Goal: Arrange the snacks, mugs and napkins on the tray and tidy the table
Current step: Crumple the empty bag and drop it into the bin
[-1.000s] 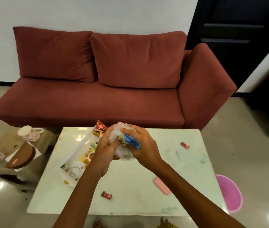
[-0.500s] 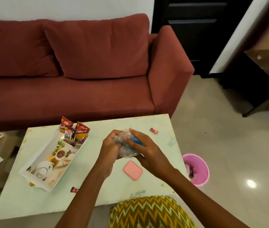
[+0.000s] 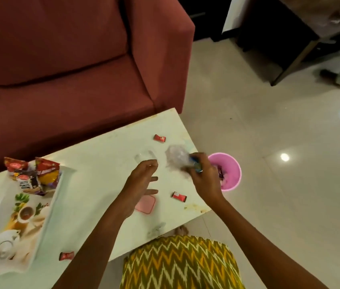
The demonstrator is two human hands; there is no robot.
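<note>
My right hand [image 3: 203,180] grips a crumpled clear plastic wrapper [image 3: 176,156] with a blue part, near the table's right edge, next to the pink bin [image 3: 232,174]. My left hand [image 3: 141,180] hovers over the table with fingers apart, holding nothing. The white printed tray [image 3: 46,213] lies at the left with several snack packets [image 3: 40,176] at its far end. Three small red candies lie on the table: one at the far right [image 3: 159,138], one close to my right wrist [image 3: 179,197], one at the front left [image 3: 66,256]. A pink flat pad [image 3: 147,204] lies partly under my left hand.
The pale green table [image 3: 102,163] stands before a red sofa [image 3: 71,80]. The pink bin on the tiled floor holds some wrappers. A dark table leg and furniture stand at the far right. My patterned clothing fills the lower middle.
My left hand let go of the crumpled wrapper and opened. My right hand carried the wrapper rightwards, toward the pink bin. The view swung right and down.
</note>
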